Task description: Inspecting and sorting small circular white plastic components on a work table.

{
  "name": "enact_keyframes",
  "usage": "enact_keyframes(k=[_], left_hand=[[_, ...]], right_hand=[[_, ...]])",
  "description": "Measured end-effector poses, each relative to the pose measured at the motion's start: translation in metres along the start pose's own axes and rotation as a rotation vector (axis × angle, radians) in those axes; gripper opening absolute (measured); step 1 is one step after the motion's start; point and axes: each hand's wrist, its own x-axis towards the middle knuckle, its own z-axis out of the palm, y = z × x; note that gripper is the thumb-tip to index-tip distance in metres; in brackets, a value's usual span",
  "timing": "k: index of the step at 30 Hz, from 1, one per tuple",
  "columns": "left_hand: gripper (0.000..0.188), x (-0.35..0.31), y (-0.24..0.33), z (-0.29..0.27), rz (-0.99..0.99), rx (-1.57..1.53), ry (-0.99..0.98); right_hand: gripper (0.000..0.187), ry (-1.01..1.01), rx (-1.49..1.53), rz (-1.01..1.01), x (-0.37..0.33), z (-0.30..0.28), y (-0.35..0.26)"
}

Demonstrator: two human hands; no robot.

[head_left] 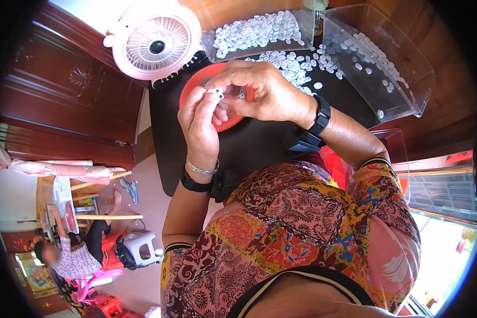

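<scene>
Small white plastic ring (215,93), pinched between both hands' fingers (209,100).

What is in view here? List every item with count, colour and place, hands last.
small plastic part: one, white, pinched between the fingertips of both hands
loose plastic parts: many, white, heaped on the table's far side
table: one, black, under the hands
dish: one, red, on the table below the hands
clear trays: two, transparent, far side of the table, holding more white parts
fan: one, pink and white, far left of the table
other person: one, seated on the floor, lower left
left hand: silver bangle and black wristband, gripping the part
right hand: black wristband, gripping the same part
</scene>
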Motion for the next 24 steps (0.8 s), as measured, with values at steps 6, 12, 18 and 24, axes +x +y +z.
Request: enact_keyframes(k=[6, 12, 18, 24], left_hand=[[0.021, -0.003, -0.002, 0.015, -0.09, -0.063, 0.089], [0.025, -0.004, -0.001, 0.008, 0.007, -0.008, 0.021], [0.025, -0.003, 0.001, 0.007, -0.005, 0.033, 0.025], [0.027, -0.005, 0.003, 0.011, -0.038, -0.01, 0.066]], right_hand=[[0.038, 0.089, -0.236, -0.06, -0.005, 0.005, -0.001], [0.034, 0.092, -0.251, -0.072, -0.007, 0.006, -0.002], [0.032, 0.086, -0.268, -0.071, -0.007, 0.006, -0.004], [0.029, 0.069, -0.333, -0.055, -0.01, 0.007, -0.005]])
